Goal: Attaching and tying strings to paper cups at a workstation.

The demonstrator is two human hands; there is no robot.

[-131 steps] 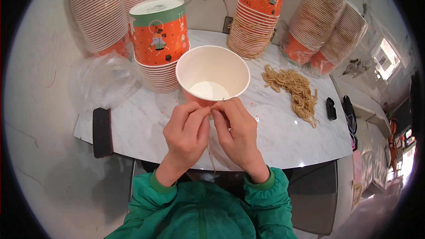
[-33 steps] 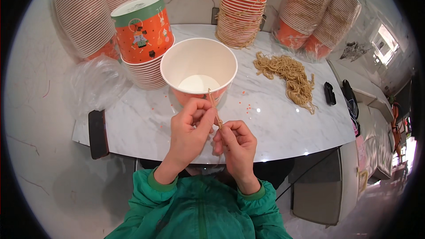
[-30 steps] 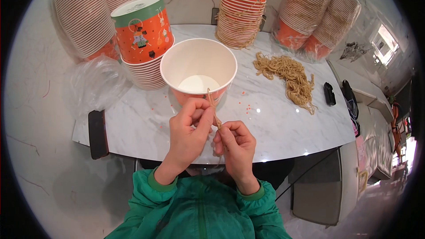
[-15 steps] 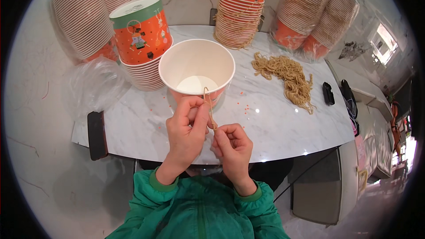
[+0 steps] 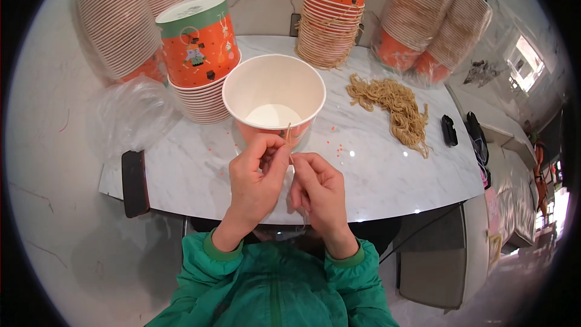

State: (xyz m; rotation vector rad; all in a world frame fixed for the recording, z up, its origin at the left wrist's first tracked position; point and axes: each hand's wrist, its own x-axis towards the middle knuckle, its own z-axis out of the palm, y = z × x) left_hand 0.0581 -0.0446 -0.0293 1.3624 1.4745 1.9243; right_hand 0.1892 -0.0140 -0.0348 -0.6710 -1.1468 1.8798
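A thin tan piece of string is up in the air between two bare hands, over the front part of the shiny white-and-grey marble worktop. The left hand has its grip pinching the string between thumb and finger, and a bit of it pokes up above them. The right hand is just beside it, a little lower, and its grip is pinching the string too, with finger and thumb pressed together. What looks like a thin end hangs down under the right hand. Right behind the hands stands a big round paper tub, white inside and orange outside, with its open top up. The string shows in front of the tub's rim, but I cannot tell if they touch. Just left of the tub is a stack of upside-down orange and green paper tubs. Behind it, to the right, is another stack of paper tubs with tan string around it. A messy heap of tan string lies on the right side, and tiny orange dots are spread near the right hand
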